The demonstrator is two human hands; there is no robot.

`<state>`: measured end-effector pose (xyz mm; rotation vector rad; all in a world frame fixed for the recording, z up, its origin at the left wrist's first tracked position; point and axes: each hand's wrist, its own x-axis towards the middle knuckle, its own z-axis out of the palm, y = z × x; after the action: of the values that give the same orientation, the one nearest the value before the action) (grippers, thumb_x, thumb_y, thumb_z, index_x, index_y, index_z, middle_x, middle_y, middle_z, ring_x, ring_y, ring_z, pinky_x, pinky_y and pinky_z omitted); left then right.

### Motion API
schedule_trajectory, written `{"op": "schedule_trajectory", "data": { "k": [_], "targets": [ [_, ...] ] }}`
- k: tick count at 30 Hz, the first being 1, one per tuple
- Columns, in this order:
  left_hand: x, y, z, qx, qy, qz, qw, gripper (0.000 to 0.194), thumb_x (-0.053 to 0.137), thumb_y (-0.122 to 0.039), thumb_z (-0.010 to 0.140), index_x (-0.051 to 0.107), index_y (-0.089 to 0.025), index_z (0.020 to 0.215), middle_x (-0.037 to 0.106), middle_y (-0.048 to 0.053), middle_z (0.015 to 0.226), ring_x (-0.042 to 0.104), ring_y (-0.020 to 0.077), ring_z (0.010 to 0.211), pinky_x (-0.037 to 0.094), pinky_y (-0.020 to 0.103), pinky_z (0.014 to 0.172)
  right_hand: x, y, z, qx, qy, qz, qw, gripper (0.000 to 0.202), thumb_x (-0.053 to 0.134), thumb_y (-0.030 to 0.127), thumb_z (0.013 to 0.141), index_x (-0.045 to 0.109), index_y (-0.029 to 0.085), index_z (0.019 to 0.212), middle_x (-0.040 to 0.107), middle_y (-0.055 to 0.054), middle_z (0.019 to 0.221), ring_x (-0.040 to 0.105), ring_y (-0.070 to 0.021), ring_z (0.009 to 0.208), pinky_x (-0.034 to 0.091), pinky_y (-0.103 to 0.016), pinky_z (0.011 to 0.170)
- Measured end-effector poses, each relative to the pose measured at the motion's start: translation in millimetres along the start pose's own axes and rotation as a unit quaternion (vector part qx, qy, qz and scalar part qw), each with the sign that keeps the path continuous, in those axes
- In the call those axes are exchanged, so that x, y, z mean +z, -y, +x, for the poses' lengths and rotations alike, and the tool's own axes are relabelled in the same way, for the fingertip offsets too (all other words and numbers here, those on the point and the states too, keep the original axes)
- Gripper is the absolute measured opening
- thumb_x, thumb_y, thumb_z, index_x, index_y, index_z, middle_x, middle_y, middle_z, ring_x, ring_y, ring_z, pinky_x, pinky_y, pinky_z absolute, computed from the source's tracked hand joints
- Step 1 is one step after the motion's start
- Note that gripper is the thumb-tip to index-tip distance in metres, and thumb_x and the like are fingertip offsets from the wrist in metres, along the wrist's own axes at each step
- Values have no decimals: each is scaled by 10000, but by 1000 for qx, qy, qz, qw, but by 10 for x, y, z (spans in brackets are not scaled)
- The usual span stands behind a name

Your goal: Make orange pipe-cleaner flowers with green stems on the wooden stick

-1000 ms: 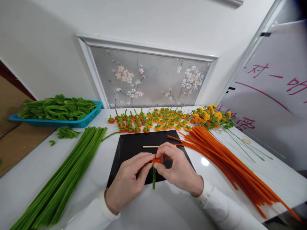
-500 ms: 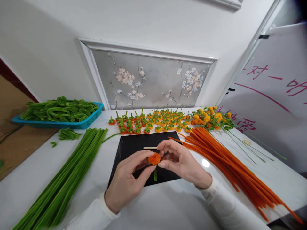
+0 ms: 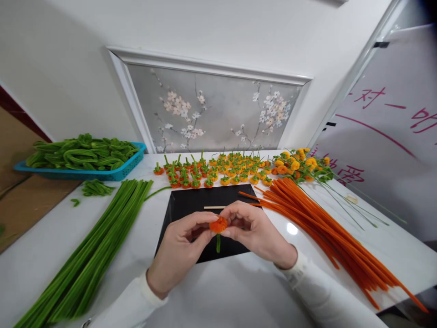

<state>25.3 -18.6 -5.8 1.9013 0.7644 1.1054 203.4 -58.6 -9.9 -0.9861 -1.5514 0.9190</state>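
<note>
"Flower [image 3: 218, 224], orange: location and handling?"
"Above the black mat [image 3: 189, 199], green stem [image 3: 218, 244] pointing near. Light rim pressure seems best, sparing the fuzzy surface."
"Grip?"
"Left hand [image 3: 179, 249] pinches the left edge, finger and thumb nearly together; right hand [image 3: 261, 237] likewise, right edge."

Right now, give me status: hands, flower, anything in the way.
Left hand and right hand both on orange flower. Green stem pointing down. Pale stick on black mat, just beyond; no obstruction seen at flower.
</note>
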Motion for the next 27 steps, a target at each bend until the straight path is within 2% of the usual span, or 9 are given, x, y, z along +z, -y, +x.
{"op": "schedule_trajectory", "data": {
  "k": [6, 10, 12, 16, 21, 24, 27],
  "targets": [
    [8, -2, -12, -9, -5, 22, 1000, 212, 588, -109, 773, 680, -201, 940, 712, 39, 945, 685, 167, 817, 584, 250, 723, 45, 70, -23, -80, -17, -73, 994, 219, 639, 167, 780, 607, 219, 991, 533, -53, 1058, 586, -115, 782, 541, -245, 665],
    [13, 15, -36, -24, -11, 9, 1000, 230, 597, -107, 767, 669, -201, 964, 709, 35, 949, 686, 158, 816, 582, 245, 742, 119, 34, -33, -144, -74, -166, 973, 149, 589, 149, 830, 638, 221, 950, 571, -54, 981, 590, -145, 848, 536, -285, 745],
    [19, 12, -33, -42, -14, -23, 999, 213, 614, -114, 753, 672, -197, 941, 718, 30, 914, 691, 158, 795, 589, 242, 728, 135, 9, -40, -186, -83, -199, 958, 143, 554, 138, 859, 648, 219, 929, 594, -52, 947, 592, -149, 873, 528, -290, 772],
    [27, -22, 2, -82, -5, -83, 993, 161, 651, -136, 724, 679, -184, 875, 735, 27, 867, 700, 167, 759, 602, 254, 708, 104, -13, -62, -244, -50, -288, 925, 237, 475, 92, 890, 650, 224, 981, 628, -63, 964, 588, -159, 882, 529, -296, 748],
    [9, -99, 49, -103, 42, -103, 988, 186, 652, -159, 729, 688, -175, 911, 738, 53, 927, 704, 197, 804, 602, 313, 758, 57, -36, -78, -258, -9, -380, 888, 278, 444, 112, 909, 637, 234, 1069, 649, -83, 1020, 575, -197, 890, 533, -339, 729],
    [-17, -116, 64, -94, 70, -118, 986, 228, 640, -165, 750, 685, -181, 974, 722, 65, 1012, 694, 211, 882, 581, 342, 825, 52, -43, -74, -265, -9, -374, 889, 294, 444, 106, 906, 625, 234, 1099, 646, -87, 1033, 577, -200, 910, 534, -355, 761],
    [-44, -91, 66, -82, 60, -124, 987, 245, 643, -156, 755, 680, -189, 996, 719, 55, 1021, 686, 206, 916, 574, 330, 843, 29, -35, -53, -250, -34, -299, 920, 290, 494, 115, 886, 621, 250, 1109, 621, -76, 1055, 584, -186, 963, 527, -344, 826]
  ]
}}
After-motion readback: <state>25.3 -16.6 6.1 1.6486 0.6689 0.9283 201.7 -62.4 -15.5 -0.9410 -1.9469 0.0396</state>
